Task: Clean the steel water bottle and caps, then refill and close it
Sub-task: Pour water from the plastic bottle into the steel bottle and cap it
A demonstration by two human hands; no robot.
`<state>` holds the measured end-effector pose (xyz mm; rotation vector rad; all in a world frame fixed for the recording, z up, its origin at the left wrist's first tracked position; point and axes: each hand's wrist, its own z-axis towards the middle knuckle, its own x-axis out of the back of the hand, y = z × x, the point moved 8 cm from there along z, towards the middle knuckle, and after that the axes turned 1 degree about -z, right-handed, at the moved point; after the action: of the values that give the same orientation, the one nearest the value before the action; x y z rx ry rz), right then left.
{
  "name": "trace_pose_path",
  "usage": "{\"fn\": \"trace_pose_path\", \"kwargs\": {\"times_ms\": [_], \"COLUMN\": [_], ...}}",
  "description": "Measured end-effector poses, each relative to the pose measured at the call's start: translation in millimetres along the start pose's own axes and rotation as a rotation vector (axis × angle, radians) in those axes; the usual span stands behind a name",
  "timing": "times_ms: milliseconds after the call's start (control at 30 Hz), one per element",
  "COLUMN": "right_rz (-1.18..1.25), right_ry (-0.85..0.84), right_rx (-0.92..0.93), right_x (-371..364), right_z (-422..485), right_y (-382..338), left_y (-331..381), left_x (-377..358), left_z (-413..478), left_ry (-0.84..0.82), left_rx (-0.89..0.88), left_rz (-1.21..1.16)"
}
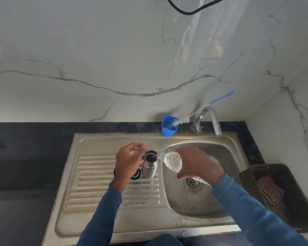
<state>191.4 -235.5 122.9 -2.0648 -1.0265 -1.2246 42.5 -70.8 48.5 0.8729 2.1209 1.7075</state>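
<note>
Head view: the steel bottle (149, 167) stands upright and uncapped on the ribbed drainboard of the sink (114, 137), touching the fingers of the left hand (128, 160). These fingers are curled; thumb and forefinger pinch a small teal piece (140, 147), probably the plastic bottle's cap. The fingers of the right hand (197, 162) are wrapped around the body of a clear plastic bottle (172, 161), tilted with its neck at the steel mouth. The step in hand appears to be the refill. Keep the neck over the middle of the opening, raise the tilt gradually, and brace the steel body with the left fingers so it does not rock on the ribs. Stop pouring below the thread. A black cap (136, 174) lies just under the left fingers, beside the bottle base; avoid knocking it. Beyond the fingers stand a blue cup (167, 127) holding a bottle brush (181, 121), and the tap (214, 119). Well right of the right fingers, a basket (256, 174) holds a checked cloth (270, 190). Nothing blocks the pour.
</note>
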Motion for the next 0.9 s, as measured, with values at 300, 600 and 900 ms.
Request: {"fn": "trace_pose_path", "kwargs": {"times_ms": [300, 600, 900], "right_rz": [-0.009, -0.022, -0.044], "right_ry": [-0.009, -0.014, 0.006], "right_rx": [0.006, 0.009, 0.013], "right_x": [3, 10, 17], "right_z": [-1, -7, -10], "right_y": [2, 1, 1], "left_y": [2, 1, 1], "left_x": [0, 0, 0], "left_z": [0, 1, 0], "left_ry": [-0.005, -0.008, -0.011], "left_rx": [-0.022, -0.021, -0.033], "left_rz": [0.027, 0.029, 0.024]}}
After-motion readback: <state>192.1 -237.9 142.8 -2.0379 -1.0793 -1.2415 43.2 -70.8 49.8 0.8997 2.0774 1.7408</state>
